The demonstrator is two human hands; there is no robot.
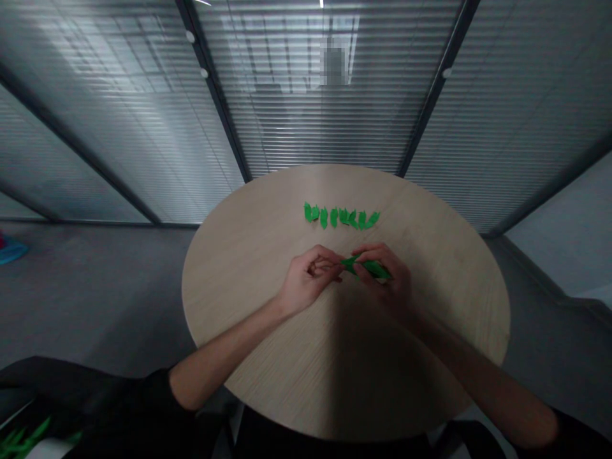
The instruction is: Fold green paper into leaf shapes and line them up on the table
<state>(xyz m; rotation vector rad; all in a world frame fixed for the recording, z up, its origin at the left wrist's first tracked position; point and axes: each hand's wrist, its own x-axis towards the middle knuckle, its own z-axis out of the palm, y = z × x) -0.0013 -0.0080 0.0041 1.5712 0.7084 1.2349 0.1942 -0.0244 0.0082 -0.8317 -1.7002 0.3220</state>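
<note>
Between my two hands, above the middle of the round table, is a green leaf-like piece [377,270], thin and pointed. My right hand [389,277] is closed around its wider part, thumb on the near side. At its left tip the fingers of my left hand [313,274] are pinched together. Whether it is one leaf or several stacked cannot be told. Beyond my hands, a row of several small green leaf-like pieces [342,217] lies on the tabletop, apart from both hands.
The pale wooden round table [248,274] stands against a glass partition with blinds [329,127]. More green leafy pieces [29,440] show at the lower left, beside something white. A blue object [12,250] lies on the grey floor at the far left.
</note>
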